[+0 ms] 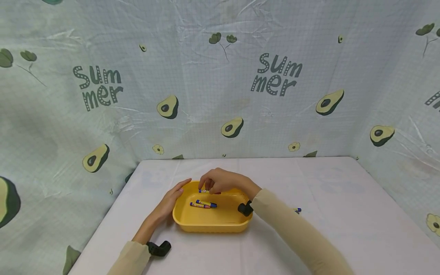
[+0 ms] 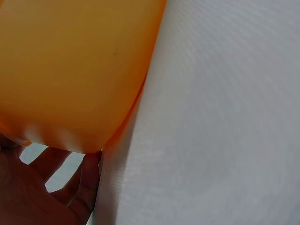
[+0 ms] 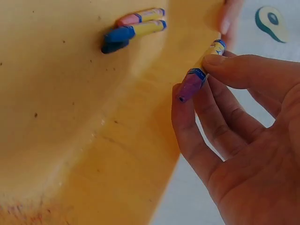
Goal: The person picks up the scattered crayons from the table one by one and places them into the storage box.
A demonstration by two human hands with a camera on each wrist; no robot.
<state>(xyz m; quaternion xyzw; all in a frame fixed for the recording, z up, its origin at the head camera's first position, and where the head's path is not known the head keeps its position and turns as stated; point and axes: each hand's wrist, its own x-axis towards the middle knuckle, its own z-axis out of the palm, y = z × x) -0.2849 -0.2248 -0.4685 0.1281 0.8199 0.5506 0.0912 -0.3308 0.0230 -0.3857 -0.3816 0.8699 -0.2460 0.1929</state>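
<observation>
A shallow yellow plastic tray [image 1: 223, 228] stands on the white-covered table. At its left side my left hand [image 1: 168, 202] holds the rim; in the left wrist view its fingertips meet the tray's outer wall. Above the far part of the tray, my right hand [image 1: 221, 180] pinches a purple crayon [image 3: 192, 84] with a yellow wrapper between thumb and fingers, its purple tip pointing down toward the tray in the right wrist view. Inside the tray, a blue crayon [image 3: 136, 31] and a pink crayon [image 3: 129, 19] lie side by side.
To the right of the tray, a blue-ended crayon [image 1: 298, 209] lies on the table [image 1: 330, 221], partly hidden by the right sleeve. Behind the table hangs a pale cloth [image 1: 206, 76] printed with avocados and lettering. Each wrist wears a black camera mount [image 1: 159, 248].
</observation>
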